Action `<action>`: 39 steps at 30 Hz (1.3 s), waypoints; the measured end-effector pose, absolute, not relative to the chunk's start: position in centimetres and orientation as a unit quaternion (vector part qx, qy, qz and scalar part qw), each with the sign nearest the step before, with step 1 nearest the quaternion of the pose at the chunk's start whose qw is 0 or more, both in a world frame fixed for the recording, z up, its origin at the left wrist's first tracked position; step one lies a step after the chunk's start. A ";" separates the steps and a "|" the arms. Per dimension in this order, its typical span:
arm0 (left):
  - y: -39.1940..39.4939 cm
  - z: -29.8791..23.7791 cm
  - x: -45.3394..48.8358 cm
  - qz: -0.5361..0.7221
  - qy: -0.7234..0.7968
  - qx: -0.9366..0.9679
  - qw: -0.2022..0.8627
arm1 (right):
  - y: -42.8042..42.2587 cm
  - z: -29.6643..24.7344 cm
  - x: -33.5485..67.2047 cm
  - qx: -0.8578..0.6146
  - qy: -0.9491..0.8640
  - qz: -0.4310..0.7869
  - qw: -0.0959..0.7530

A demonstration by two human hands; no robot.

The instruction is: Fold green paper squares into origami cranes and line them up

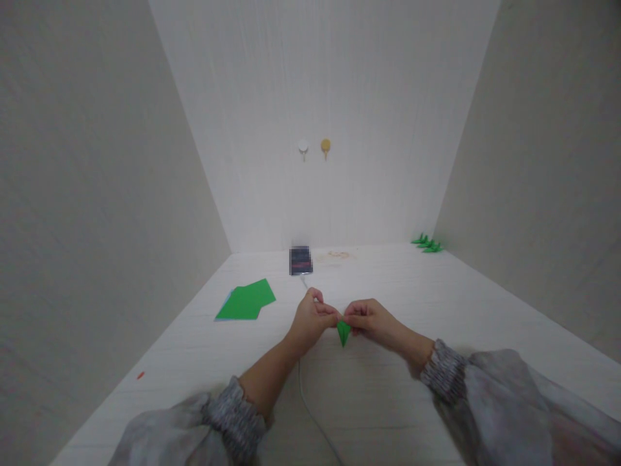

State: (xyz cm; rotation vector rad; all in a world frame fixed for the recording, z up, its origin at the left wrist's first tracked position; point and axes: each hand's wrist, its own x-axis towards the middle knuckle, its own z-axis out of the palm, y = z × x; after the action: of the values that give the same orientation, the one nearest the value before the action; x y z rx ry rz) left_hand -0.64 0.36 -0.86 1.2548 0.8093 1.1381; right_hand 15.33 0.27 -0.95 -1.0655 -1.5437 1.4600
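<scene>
Folded green paper (343, 334): small, bright green, creased into a narrow wedge with a darker line seen down its middle
Tip: pointed toward the person's body
Wide end: turned away, partly covered by fingertips
Grip: pinched at its left corner by the left hand (315, 318), at its right by the right hand (372, 317)
Place: held between both hands, over the white tabletop (388, 401)

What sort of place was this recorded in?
Probably a small desk booth for papercraft, though nothing labels it: pale walls close in a white tabletop, flat green sheets lie on the left, and small folded green shapes sit in the far right corner.
</scene>
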 end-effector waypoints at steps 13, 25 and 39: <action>0.0 -0.5 -1.5 0.474 0.331 0.507 0.639 | 0.2 -0.3 15.7 -0.414 -0.582 0.591 0.375; -0.2 -0.3 -0.8 0.443 0.359 0.513 0.642 | 0.4 -0.7 16.0 -0.374 -0.589 0.553 0.455; 0.4 -0.2 -0.4 0.420 0.411 0.513 0.626 | 0.2 -1.0 15.5 -0.360 -0.629 0.513 0.460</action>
State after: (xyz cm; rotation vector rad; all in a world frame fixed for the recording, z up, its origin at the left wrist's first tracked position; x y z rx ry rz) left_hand -0.35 0.35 -0.21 1.1757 0.9416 0.9628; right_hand 15.52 0.16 -0.99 -0.8848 -1.5486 1.2615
